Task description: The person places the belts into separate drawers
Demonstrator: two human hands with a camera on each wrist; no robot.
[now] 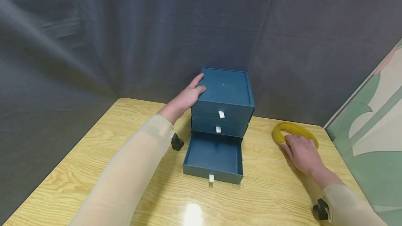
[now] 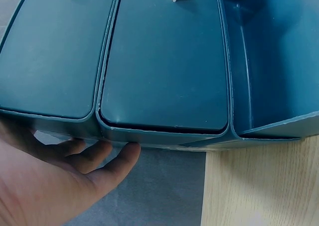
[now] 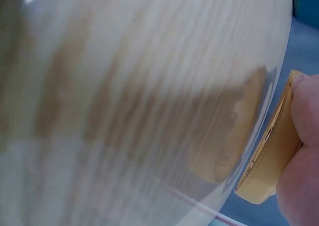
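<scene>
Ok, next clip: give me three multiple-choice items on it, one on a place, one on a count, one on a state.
1. Where does the yellow ring lie?
A. right of the drawer unit
B. inside a drawer
C. on top of the unit

2. How many drawers does the unit have?
A. two
B. three
C. five

3. The bottom drawer is
A. pulled out
B. pushed in
C. taken out and set aside

Answers: 1 A, it lies on the table under the right hand; 2 B, three white pulls show; 3 A, its inside lies open.
</scene>
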